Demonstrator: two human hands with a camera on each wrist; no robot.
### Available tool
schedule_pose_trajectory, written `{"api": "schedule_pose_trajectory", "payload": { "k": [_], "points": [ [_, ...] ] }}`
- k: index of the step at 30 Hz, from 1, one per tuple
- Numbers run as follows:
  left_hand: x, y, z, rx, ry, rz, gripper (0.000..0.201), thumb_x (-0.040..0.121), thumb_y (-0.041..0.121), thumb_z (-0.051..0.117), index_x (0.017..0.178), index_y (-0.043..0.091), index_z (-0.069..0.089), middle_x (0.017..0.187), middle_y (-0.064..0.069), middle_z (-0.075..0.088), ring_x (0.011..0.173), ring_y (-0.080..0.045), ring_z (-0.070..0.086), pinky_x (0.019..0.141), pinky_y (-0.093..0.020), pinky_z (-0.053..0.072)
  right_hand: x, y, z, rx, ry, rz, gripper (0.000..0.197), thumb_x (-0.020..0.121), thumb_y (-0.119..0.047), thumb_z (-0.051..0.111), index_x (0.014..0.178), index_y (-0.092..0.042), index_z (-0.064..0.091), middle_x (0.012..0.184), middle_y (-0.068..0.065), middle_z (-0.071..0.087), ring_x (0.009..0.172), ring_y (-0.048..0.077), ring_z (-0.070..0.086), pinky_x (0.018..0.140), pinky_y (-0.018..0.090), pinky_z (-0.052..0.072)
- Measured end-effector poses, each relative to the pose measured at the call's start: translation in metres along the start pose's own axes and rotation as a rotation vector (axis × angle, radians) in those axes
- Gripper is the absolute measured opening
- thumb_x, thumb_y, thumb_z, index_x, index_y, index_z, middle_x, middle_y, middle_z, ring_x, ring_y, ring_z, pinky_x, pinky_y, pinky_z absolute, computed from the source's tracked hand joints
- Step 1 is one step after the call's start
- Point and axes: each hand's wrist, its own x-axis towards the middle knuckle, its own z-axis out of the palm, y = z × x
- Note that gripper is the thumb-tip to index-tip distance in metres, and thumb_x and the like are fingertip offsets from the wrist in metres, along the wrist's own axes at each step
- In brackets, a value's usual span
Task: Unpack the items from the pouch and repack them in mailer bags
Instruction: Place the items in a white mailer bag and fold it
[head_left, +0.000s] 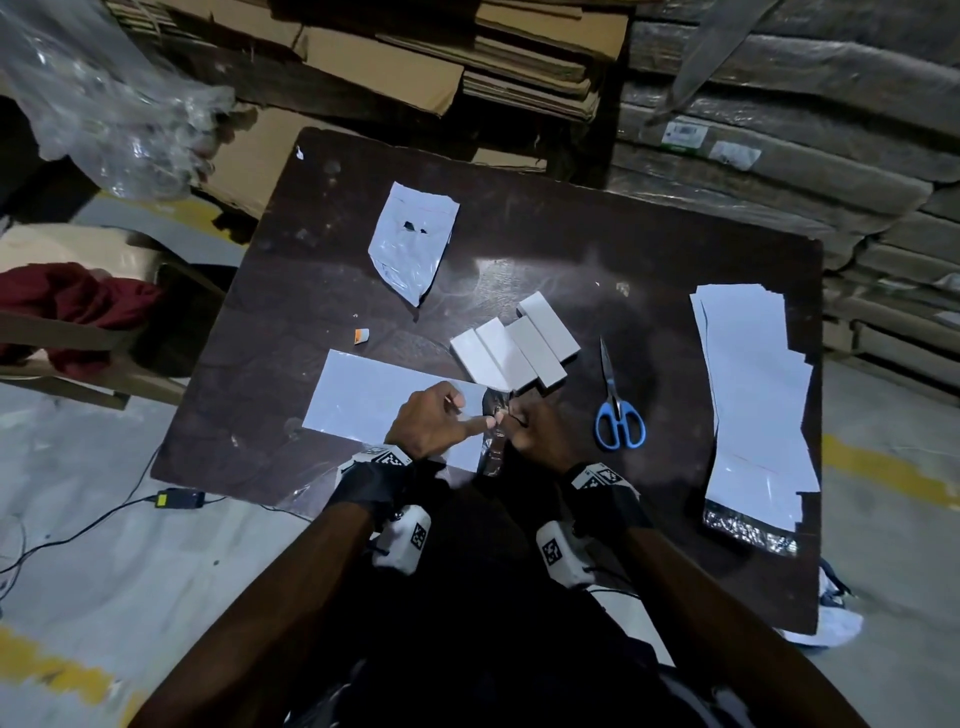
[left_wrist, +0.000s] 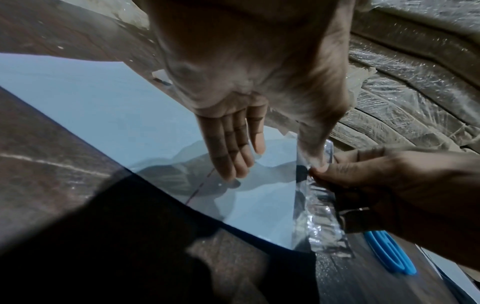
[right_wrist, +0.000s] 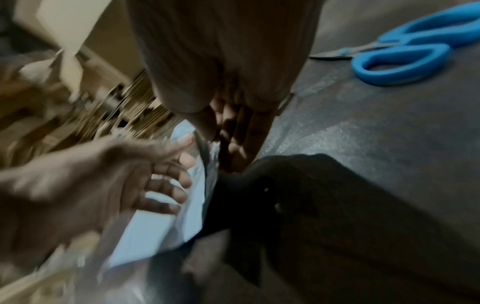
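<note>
Both forearms reach forward side by side over the near edge of the dark worktop (head_left: 675, 270), wrists strapped with black bands, and the hands meet at the open end of a white mailer bag (head_left: 363, 400) lying flat there. The left hand (head_left: 431, 415) rests on the bag with its fingers (left_wrist: 233, 144) stretched out nearly straight and together, palm down, while its thumb meets the silvery sealing strip (left_wrist: 319, 216) at the bag's mouth. The right hand (head_left: 535, 431) sits just right of the bag's mouth, fingers curled, pinching that strip between thumb and fingertips; the right wrist view is blurred, so the finer grip cannot be read there.

Four small white boxes (head_left: 514, 348) lie in a touching row just beyond the bag's right end, on the worktop. Blue-handled scissors (head_left: 618, 410) lie to the right of the bag, blades pointing away from the person, near the right hand but apart from it. A stack of flat white mailer bags (head_left: 753, 395) lies well to the right of the bag in hand, past the scissors. A crumpled, torn white pouch (head_left: 410, 234) lies well beyond the bag, toward the far side of the worktop. A small orange-and-white scrap (head_left: 362, 335) sits just beyond the bag's far left edge
</note>
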Motion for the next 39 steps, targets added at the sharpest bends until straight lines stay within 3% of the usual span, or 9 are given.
{"api": "schedule_pose_trajectory", "payload": {
  "k": [8, 11, 15, 18, 25, 28, 33, 37, 39],
  "points": [
    [0.002, -0.004, 0.002, 0.0, -0.002, 0.068, 0.02, 0.072, 0.039, 0.074, 0.07, 0.022, 0.065, 0.067, 0.01, 0.068, 0.071, -0.016, 0.068, 0.071, -0.03, 0.055, 0.014, 0.019, 0.016, 0.226, -0.036, -0.015, 0.041, 0.095, -0.009, 0.058, 0.061, 0.002, 0.038, 0.059, 0.005, 0.029, 0.052, 0.004, 0.029, 0.052, 0.02, 0.024],
    [0.001, -0.006, -0.001, 0.021, 0.001, 0.09, 0.013, 0.078, 0.026, 0.072, 0.067, 0.019, 0.068, 0.064, 0.014, 0.065, 0.072, -0.017, 0.067, 0.065, -0.022, 0.045, 0.018, 0.024, 0.017, 0.245, -0.02, -0.003, 0.04, 0.094, -0.009, 0.058, 0.06, -0.001, 0.038, 0.058, 0.006, 0.029, 0.052, 0.006, 0.029, 0.052, 0.021, 0.025],
    [-0.001, -0.007, -0.003, -0.058, -0.01, 0.091, 0.028, 0.075, 0.044, 0.079, 0.066, 0.021, 0.065, 0.064, 0.007, 0.068, 0.059, -0.01, 0.064, 0.061, -0.029, 0.052, 0.023, 0.03, 0.019, 0.31, -0.044, 0.115, 0.04, 0.094, -0.015, 0.06, 0.069, 0.013, 0.046, 0.062, 0.011, 0.04, 0.058, 0.016, 0.04, 0.057, 0.031, 0.033],
    [-0.007, 0.0, -0.003, -0.007, -0.071, 0.089, 0.043, 0.064, 0.054, 0.085, 0.076, 0.019, 0.064, 0.072, 0.004, 0.069, 0.063, -0.01, 0.062, 0.064, -0.028, 0.051, 0.021, 0.025, 0.017, 0.346, -0.085, 0.116, 0.043, 0.095, -0.017, 0.06, 0.072, 0.015, 0.044, 0.062, 0.011, 0.039, 0.055, 0.013, 0.038, 0.052, 0.025, 0.033],
    [-0.011, 0.002, -0.006, 0.136, 0.0, 0.07, 0.012, 0.081, 0.028, 0.066, 0.069, 0.024, 0.066, 0.078, 0.001, 0.071, 0.081, -0.023, 0.067, 0.074, -0.026, 0.049, 0.027, 0.028, 0.025, 0.41, -0.088, 0.193, 0.046, 0.088, -0.03, 0.061, 0.072, 0.009, 0.044, 0.063, 0.023, 0.042, 0.057, 0.033, 0.05, 0.06, 0.044, 0.048],
    [-0.012, -0.001, -0.013, 0.136, 0.097, 0.043, 0.009, 0.08, 0.028, 0.065, 0.072, 0.025, 0.066, 0.087, -0.003, 0.073, 0.086, -0.026, 0.067, 0.08, -0.03, 0.052, 0.024, 0.02, 0.018, 0.471, -0.07, 0.276, 0.025, 0.095, -0.013, 0.056, 0.072, -0.002, 0.054, 0.065, 0.018, 0.052, 0.052, 0.017, 0.054, 0.046, 0.024, 0.046],
    [-0.019, -0.009, -0.02, 0.155, 0.255, 0.108, 0.01, 0.078, 0.022, 0.065, 0.071, 0.016, 0.066, 0.087, -0.001, 0.068, 0.085, -0.025, 0.063, 0.075, -0.03, 0.046, 0.025, 0.025, 0.015, 0.324, -0.145, 0.229, 0.025, 0.092, -0.017, 0.06, 0.068, -0.009, 0.059, 0.067, 0.01, 0.065, 0.054, 0.017, 0.055, 0.055, 0.029, 0.044],
    [-0.028, -0.018, -0.026, 0.15, 0.27, 0.155, 0.01, 0.078, 0.019, 0.066, 0.069, 0.015, 0.064, 0.085, -0.002, 0.067, 0.083, -0.025, 0.062, 0.075, -0.032, 0.046, 0.029, 0.008, 0.005, 0.117, 0.064, 0.068, 0.028, 0.094, -0.037, 0.059, 0.077, -0.015, 0.066, 0.066, -0.006, 0.062, 0.06, 0.007, 0.055, 0.063, 0.025, 0.044],
    [-0.031, -0.019, -0.027, 0.13, 0.254, 0.164, 0.011, 0.078, 0.018, 0.066, 0.068, 0.016, 0.064, 0.084, -0.001, 0.067, 0.081, -0.023, 0.062, 0.075, -0.031, 0.046, 0.037, 0.003, 0.001, -0.048, 0.149, -0.005, 0.035, 0.095, -0.044, 0.053, 0.081, -0.015, 0.064, 0.072, -0.003, 0.063, 0.067, 0.012, 0.058, 0.067, 0.029, 0.047]
  ]
}}
